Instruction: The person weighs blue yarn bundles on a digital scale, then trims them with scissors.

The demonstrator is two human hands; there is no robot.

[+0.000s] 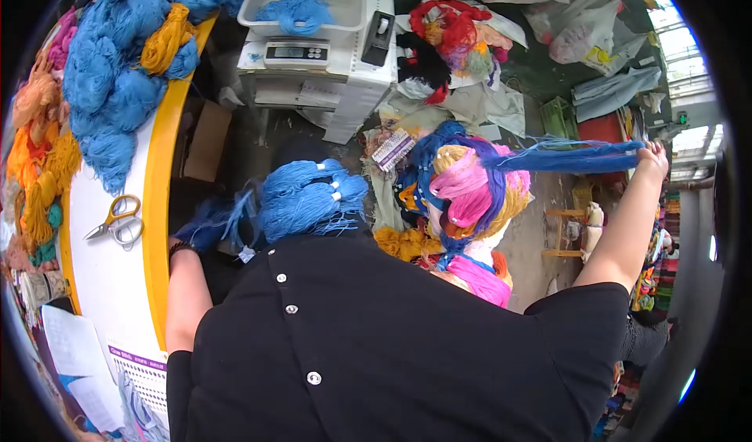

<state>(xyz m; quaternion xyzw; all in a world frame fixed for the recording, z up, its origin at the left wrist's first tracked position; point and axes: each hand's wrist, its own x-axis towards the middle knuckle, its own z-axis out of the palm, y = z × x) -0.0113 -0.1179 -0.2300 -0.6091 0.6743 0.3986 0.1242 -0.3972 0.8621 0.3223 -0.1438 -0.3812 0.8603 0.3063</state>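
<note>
My right hand (653, 157), out at the far right, is closed on the end of a stretched dark blue yarn hank (572, 158). The hank runs level over a heap of pink, purple and mustard yarn (470, 184). My left hand (178, 246) is low at the left, by the table edge, beside loose dark blue strands (205, 221); its fingers are hidden. Light blue hanks with white bands (309, 199) lie in front of my body. Yellow-handled scissors (117, 223) rest on the white table (110, 285) at the left.
Blue yarn (117, 66) is piled on the table's far end. Beyond stand a scale (296, 54) and a white tub (258, 21) holding blue yarn. Red and black yarn (454, 39) sits at the back. A wooden stool (560, 252) is at the right.
</note>
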